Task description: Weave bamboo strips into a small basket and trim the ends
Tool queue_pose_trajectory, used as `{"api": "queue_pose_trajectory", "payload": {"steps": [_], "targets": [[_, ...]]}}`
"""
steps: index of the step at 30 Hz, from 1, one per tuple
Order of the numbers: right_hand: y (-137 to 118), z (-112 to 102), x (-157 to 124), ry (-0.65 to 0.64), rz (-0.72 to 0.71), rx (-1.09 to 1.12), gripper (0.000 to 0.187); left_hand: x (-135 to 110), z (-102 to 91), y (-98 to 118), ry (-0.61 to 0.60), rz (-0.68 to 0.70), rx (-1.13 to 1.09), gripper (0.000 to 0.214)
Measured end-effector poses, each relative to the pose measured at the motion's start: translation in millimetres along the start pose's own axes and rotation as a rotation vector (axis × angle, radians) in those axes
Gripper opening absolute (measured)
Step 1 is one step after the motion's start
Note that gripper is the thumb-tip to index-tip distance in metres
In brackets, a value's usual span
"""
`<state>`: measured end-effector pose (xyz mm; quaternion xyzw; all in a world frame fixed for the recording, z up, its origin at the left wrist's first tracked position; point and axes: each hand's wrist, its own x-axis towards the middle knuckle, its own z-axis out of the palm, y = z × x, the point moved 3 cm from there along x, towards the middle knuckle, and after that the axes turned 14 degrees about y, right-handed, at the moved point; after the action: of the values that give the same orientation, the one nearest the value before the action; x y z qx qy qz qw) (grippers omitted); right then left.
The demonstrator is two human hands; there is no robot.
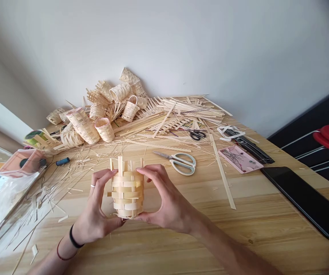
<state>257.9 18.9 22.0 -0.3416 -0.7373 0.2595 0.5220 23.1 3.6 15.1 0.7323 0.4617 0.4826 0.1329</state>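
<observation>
A small woven basket (128, 194) of pale wood strips stands upright between my hands, loose strip ends sticking up past its rim. My left hand (100, 204) grips its left side, fingers near the top edge and thumb under the base. On the other side, my right hand (167, 196) holds it the same way, index finger at the rim and thumb at the bottom. Just beyond the basket lie scissors with white handles (183, 163), their blades pointing left.
Several finished baskets (84, 124) and heaped wood strips (178, 110) line the wall. Black scissors (197, 135), a pink tray (240, 158) of pins, a stapler-like black tool (253, 147) and a black phone-like slab (304, 202) lie rightward. A pink box (24, 164) stands left, near a blue spool (63, 161).
</observation>
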Motion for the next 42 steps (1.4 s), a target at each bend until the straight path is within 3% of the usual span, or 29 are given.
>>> {"api": "queue_pose_trajectory", "payload": {"steps": [3,7,10,14,19,27,35,42], "targets": [[0.4,-0.1,0.4,0.002,-0.01,-0.049,0.112,2.5,5.3,0.2,-0.08,-0.002,-0.034,0.105],[6.7,5.1,-1.1,0.013,-0.074,-0.184,0.115,5.8,9.1,6.5,0.028,0.164,0.129,0.116],[8.9,11.5,-3.7,-0.007,-0.149,-0.243,0.112,3.1,13.5,9.5,-0.012,0.217,0.229,0.109],[5.4,15.2,-6.6,-0.031,-0.221,-0.225,0.115,-1.3,16.0,7.5,-0.108,0.171,0.212,0.103],[11.7,5.9,-3.9,0.068,-0.075,-0.148,0.137,0.7,8.3,4.7,-0.032,0.065,0.126,0.102],[13.8,6.2,-3.0,-0.047,-0.039,-0.078,0.139,0.0,8.6,7.8,-0.102,0.037,-0.012,0.107],[8.5,7.7,-3.7,-0.035,-0.062,-0.067,0.126,3.4,9.5,8.4,-0.075,0.07,-0.016,0.101],[0.6,1.8,-1.6,0.029,-0.084,-0.037,0.115,3.0,7.4,4.0,-0.062,-0.01,-0.037,0.1]]}}
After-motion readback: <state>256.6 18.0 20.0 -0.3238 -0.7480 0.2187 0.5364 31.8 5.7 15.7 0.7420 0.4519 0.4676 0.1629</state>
